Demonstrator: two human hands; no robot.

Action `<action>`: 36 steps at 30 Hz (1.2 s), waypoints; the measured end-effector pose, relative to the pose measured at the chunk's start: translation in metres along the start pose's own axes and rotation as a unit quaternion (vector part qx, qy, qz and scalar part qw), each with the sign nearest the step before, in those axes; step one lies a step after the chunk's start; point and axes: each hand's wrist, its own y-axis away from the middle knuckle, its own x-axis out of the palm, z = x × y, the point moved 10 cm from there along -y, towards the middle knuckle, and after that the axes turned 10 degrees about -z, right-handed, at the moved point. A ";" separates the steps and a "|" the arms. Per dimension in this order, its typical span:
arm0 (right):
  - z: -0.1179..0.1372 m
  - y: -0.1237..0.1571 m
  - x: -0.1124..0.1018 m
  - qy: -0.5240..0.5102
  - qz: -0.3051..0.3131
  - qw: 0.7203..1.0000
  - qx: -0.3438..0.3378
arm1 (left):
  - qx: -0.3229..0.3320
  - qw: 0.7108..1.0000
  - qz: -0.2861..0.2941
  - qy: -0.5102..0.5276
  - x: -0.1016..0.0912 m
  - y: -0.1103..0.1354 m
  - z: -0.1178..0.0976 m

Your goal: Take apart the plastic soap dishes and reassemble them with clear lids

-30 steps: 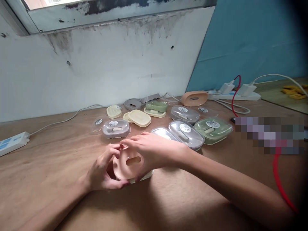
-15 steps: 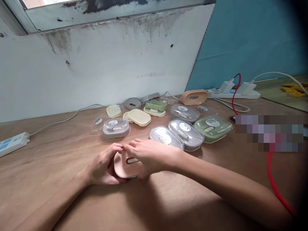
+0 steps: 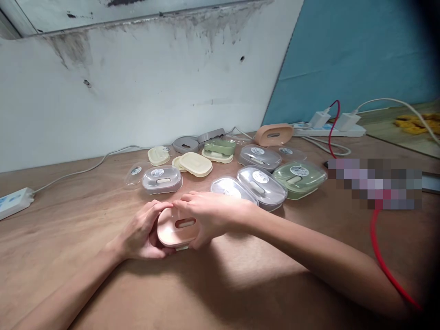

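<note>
A pink oval plastic piece [image 3: 175, 229] with a slot in its top lies on the wooden table [image 3: 220, 284], with a pale edge showing under its front. My left hand [image 3: 142, 231] curls round its left side. My right hand [image 3: 209, 215] wraps its right side and far edge. The fingertips of both hands meet at its far rim. Right behind my hands stand several oval boxes with clear lids: a grey one [image 3: 161, 178], a second grey one [image 3: 261, 181], a green one [image 3: 299, 176], and a loose clear lid [image 3: 228, 188].
Cream lids [image 3: 194, 163], a grey lid [image 3: 185, 144], a green tray [image 3: 220, 147] and a peach oval box [image 3: 273, 134] lie further back by the white wall. Power strips sit at the far left [image 3: 15, 201] and back right [image 3: 326, 129]. A red cable [image 3: 385, 266] runs down the right side.
The pink piece was tilted up toward me and showed a cream part below; now it lies flat on the table with both hands pressed round it. The view has shifted slightly.
</note>
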 end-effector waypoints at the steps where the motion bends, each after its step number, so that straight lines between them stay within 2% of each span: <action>1: -0.001 0.000 0.002 0.003 0.002 1.000 0.004 | 0.007 1.000 -0.003 -0.003 0.000 0.000 -0.001; 10: -0.001 0.002 0.009 0.076 0.007 0.997 0.017 | 0.086 0.992 -0.071 -0.064 -0.008 -0.005 -0.025; 15: 0.001 0.004 0.018 0.112 -0.006 0.993 0.018 | 0.095 0.991 -0.047 -0.080 -0.007 -0.007 -0.023; 18: -0.002 0.004 0.023 0.142 -0.051 0.988 0.028 | 0.138 0.986 -0.026 -0.089 -0.009 -0.003 -0.025; 20: -0.002 0.005 0.027 0.146 -0.077 0.986 0.023 | 0.161 0.982 -0.038 -0.092 -0.016 -0.001 -0.023; 22: -0.002 0.006 0.032 0.119 -0.085 0.989 0.024 | 0.113 0.983 -0.075 -0.123 -0.030 -0.005 -0.002; 24: -0.003 0.007 0.035 0.090 -0.077 0.992 0.034 | -0.002 0.976 -0.123 -0.181 -0.048 -0.012 0.036; 26: -0.002 0.007 0.036 0.082 -0.064 0.994 0.040 | -0.101 0.953 -0.166 -0.233 -0.069 -0.015 0.077; 28: 0.000 0.007 0.034 0.085 -0.048 0.994 0.043 | -0.160 0.933 -0.191 -0.259 -0.084 -0.019 0.111; 30: 0.002 0.005 0.032 0.087 -0.041 0.994 0.044 | -0.196 0.927 -0.184 -0.262 -0.091 -0.021 0.140; 33: 0.003 0.003 0.029 0.090 -0.051 0.994 0.039 | -0.226 0.927 -0.159 -0.255 -0.093 -0.018 0.167; 36: 0.003 0.001 0.029 0.084 -0.057 0.994 0.032 | -0.250 0.925 -0.135 -0.253 -0.089 -0.010 0.175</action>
